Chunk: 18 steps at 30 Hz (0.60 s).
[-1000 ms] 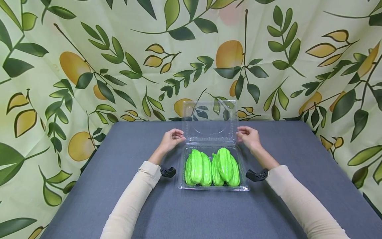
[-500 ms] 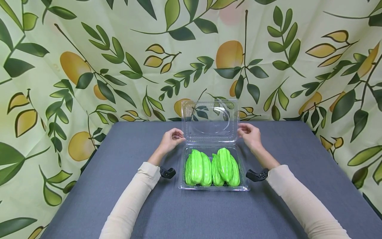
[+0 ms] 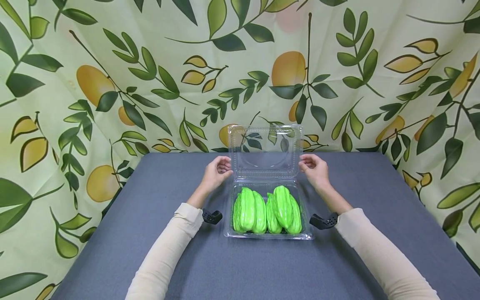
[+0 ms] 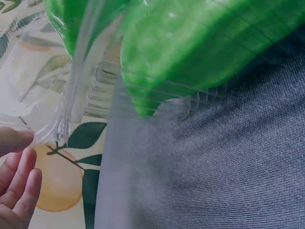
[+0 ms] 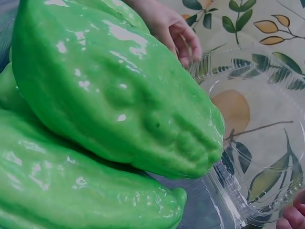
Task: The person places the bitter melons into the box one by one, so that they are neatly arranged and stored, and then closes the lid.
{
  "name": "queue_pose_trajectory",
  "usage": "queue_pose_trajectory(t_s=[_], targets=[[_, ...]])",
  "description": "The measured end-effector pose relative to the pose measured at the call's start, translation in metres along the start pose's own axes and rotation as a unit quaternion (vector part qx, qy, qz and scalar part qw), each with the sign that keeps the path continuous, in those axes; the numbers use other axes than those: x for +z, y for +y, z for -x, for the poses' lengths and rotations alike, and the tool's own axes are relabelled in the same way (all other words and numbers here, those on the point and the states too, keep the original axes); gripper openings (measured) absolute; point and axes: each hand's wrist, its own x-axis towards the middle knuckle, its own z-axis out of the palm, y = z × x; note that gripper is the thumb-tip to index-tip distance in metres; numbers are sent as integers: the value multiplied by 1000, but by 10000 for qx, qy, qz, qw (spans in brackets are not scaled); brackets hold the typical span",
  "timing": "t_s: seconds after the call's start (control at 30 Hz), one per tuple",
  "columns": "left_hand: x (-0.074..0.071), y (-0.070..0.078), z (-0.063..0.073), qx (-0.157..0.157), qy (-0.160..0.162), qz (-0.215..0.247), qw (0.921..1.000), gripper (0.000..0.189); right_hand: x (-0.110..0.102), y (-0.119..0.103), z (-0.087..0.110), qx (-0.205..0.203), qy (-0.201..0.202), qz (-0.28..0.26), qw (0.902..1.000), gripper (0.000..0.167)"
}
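Note:
A clear plastic clamshell container sits on the table with its lid raised at the back. Several shiny, ridged green fruits, resembling star fruit, lie inside in two groups. My left hand pinches the lid's left edge with thumb and curled fingers; in the left wrist view its fingertips show beside the clear rim. Opposite, my right hand pinches the lid's right edge, only its fingertips showing in the right wrist view. The fruits fill much of that view.
A grey cloth covers the table. Behind it hangs a curtain printed with leaves and orange fruit, close to the raised lid. Black wrist mounts stick out on either side of the container.
The lid has tilted slightly toward me, its top edge looking wider and nearer. Both hands have shifted slightly with it; the container and fruits stay put.

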Motion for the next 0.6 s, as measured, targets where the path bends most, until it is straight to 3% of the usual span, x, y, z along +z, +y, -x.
queue_pose_trajectory(t_s=[0.17,0.6], targets=[[0,9,1,254,191,23,9995,44,0,0,2,-126,42,-43,9999,22],[5,8,-7,651,664,66,9956,44,1,5,-1,-453,232,-123,9986,18]])
